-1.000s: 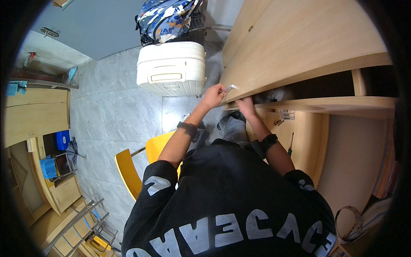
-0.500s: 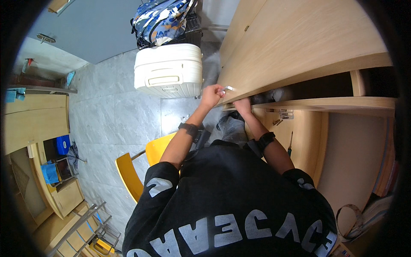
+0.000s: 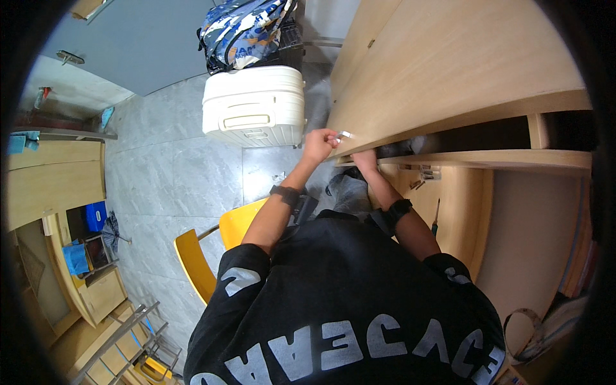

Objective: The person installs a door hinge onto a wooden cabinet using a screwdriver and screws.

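The pale wooden cabinet door (image 3: 449,64) fills the upper right. Near its lower left corner sits a small silver metal handle (image 3: 344,135), pinched between the thumb and fingers of my left hand (image 3: 318,145). Just to the right, my right hand (image 3: 365,161) reaches in behind the door's edge, by the dark gap over a wooden ledge (image 3: 487,156). Its fingers are out of sight there, so what they touch is hidden.
Below the ledge, a screwdriver (image 3: 436,215) and small loose pieces (image 3: 418,183) lie on a wooden surface. A cream suitcase (image 3: 253,106) and a patterned backpack (image 3: 247,32) stand ahead on grey floor tiles (image 3: 173,167). A yellow chair (image 3: 240,224) is at my left.
Both hands keep nearly the same places at the door. The whole view has shifted very slightly; nothing was visibly taken hold of or let go.
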{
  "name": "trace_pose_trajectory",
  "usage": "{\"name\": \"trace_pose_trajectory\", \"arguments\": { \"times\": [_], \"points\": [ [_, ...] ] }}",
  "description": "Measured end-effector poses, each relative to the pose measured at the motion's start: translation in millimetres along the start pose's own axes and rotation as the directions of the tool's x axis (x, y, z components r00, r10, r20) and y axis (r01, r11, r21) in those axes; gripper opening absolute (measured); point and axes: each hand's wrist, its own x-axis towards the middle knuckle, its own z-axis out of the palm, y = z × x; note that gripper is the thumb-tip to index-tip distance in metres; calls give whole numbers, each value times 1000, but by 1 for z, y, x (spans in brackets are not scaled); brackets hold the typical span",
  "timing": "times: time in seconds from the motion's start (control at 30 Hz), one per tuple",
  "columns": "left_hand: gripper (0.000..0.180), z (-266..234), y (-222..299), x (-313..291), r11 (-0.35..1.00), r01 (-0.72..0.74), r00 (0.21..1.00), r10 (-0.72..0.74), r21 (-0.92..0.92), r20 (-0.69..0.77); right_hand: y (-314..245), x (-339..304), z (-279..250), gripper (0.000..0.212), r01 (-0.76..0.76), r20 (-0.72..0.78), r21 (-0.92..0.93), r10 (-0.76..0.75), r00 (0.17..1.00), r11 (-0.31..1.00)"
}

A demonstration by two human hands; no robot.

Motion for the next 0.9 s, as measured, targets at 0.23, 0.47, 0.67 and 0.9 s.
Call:
{"name": "trace_pose_trajectory", "arguments": {
  "times": [0.23, 0.47, 0.67, 0.9],
  "points": [
    [18, 3, -1, 1, 1000, -18, 998, 17, -19, -54, -3, -1, -1, 36, -221, 49, 292, 216, 975, 931],
    [20, 0, 10, 1, 999, 7, 1000, -7, 50, -3, -15, -4, -12, 38, -112, 0, 118, 113, 994, 987],
    [23, -5, 11, -3, 988, -27, 1000, 29, 154, -9, -25, -3, -19, 38, -17, 133, -38, 22, 991, 999],
    [24, -2, 15, -5, 992, -26, 999, 28, 123, -19, 4, 8, -8, 26, -446, 416, 298, 306, 856, 844]
  ]
}}
